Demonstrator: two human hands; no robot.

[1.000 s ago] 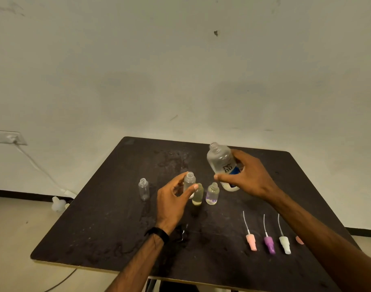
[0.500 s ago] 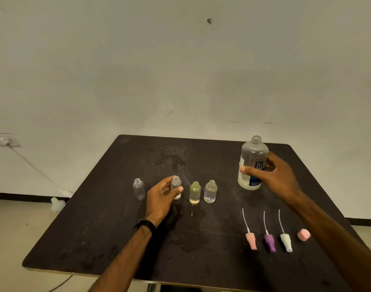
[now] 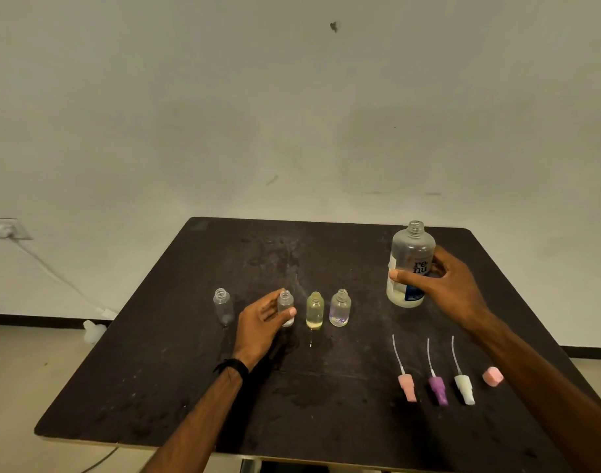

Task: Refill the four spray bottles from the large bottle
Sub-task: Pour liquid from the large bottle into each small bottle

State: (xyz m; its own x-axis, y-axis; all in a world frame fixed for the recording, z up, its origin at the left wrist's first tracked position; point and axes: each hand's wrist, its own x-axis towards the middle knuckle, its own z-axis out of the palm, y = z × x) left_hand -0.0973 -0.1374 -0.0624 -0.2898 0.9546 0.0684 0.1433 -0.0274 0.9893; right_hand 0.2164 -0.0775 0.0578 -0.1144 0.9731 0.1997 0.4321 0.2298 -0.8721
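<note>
Four small uncapped spray bottles stand in a row on the dark table point(image 3: 155, 387). My left hand point(image 3: 258, 327) holds the second small bottle point(image 3: 286, 307) between thumb and fingers. To its left stands a clear bottle point(image 3: 223, 306); to its right a yellowish bottle point(image 3: 315, 309) and a bottle with a purple tint point(image 3: 340, 307). The large bottle point(image 3: 409, 264) stands upright and uncapped at the right, and my right hand point(image 3: 442, 285) grips its body.
Three spray heads with tubes lie at the front right: pink point(image 3: 407, 387), purple point(image 3: 438, 390), white point(image 3: 464, 389). A pink cap point(image 3: 492, 376) lies beside them. Wet patches mark the table. A wall socket point(image 3: 2, 228) and cable are at the left.
My right hand carried the large bottle from above the small bottles to the right and stood it upright on the table. My left hand set the second small bottle down in the row.
</note>
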